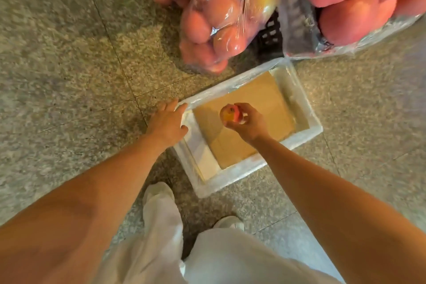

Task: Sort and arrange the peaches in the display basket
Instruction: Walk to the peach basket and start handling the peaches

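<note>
Bare forearms reach down and forward over white trousers (pixel 161 226) and white shoes (pixel 159 189), which stand on a speckled grey-brown stone tile floor (pixel 69 53) crossed by thin seams. On the floor ahead of the shoes sits a white rectangular foam box (pixel 306 108) wrapped in clear film, with a flat brown cardboard sheet (pixel 260 99) on its bottom.

The left hand (pixel 167 120) lies palm down with fingers stretched out, its fingertips touching the box's left rim; it holds nothing. The right hand (pixel 250 122) hangs over the cardboard, fingers curled round a round red-and-yellow peach (pixel 229 115).

The peach's yellow patch faces up and left; being round, it shows no clear long axis.

Beyond the box, a clear plastic bag of pink-red peaches (pixel 214 25) hangs before a black slotted crate (pixel 272 32), beside a heap of loose pink-red peaches (pixel 350 14).
</note>
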The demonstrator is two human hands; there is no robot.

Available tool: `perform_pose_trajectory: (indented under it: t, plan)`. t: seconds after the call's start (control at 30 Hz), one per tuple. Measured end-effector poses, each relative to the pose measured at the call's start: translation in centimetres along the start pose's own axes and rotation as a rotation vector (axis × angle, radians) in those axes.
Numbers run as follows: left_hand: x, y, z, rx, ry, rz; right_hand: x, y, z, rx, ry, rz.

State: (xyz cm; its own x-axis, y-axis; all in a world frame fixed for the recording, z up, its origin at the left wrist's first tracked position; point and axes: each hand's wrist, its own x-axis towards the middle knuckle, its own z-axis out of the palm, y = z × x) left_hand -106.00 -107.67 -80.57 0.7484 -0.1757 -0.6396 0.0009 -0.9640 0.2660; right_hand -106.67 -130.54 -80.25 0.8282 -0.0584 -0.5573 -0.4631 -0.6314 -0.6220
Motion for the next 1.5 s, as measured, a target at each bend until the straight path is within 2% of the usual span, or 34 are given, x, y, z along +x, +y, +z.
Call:
perform_pose_trajectory:
  t: [0.2, 0.33, 0.47, 0.67, 0.77, 1.03, 1.33, 1.5]
  plan:
    - [5.1, -0.9, 4.4, 0.055, 0.038, -0.006, 6.1, 3.9, 4.7, -0.080, 0.023, 0.028]
    - [6.4, -1.2, 5.3, 0.107, 0.132, 0.052, 8.5, 4.3, 6.8, -0.115, 0.043, 0.005]
    - [6.7, -1.3, 5.5, 0.101, 0.152, 0.065, 9.3, 4.6, 8.0, -0.181, 0.041, 0.029]
    - [5.6, -0.8, 3.4, 0.112, 0.095, 0.073, 8.1, 3.3, 6.5, -0.214, -0.028, 0.099]
    - [3.7, 0.5, 0.7, 0.097, 0.086, 0.081, 6.1, 1.3, 3.9, -0.186, -0.018, 0.072]
    - [-6.6, 6.4, -12.4, -0.137, 0.235, 0.155, -3.7, -10.2, -6.5, 0.032, 0.027, -0.101]
    - [-24.1, 14.5, -34.8, -0.170, 0.472, 0.180, -18.1, -28.8, -22.2, 0.112, 0.069, -0.323]
    - [-32.2, 18.6, -45.8, -0.199, 0.689, 0.235, -24.6, -38.1, -30.5, 0.071, 0.119, -0.533]
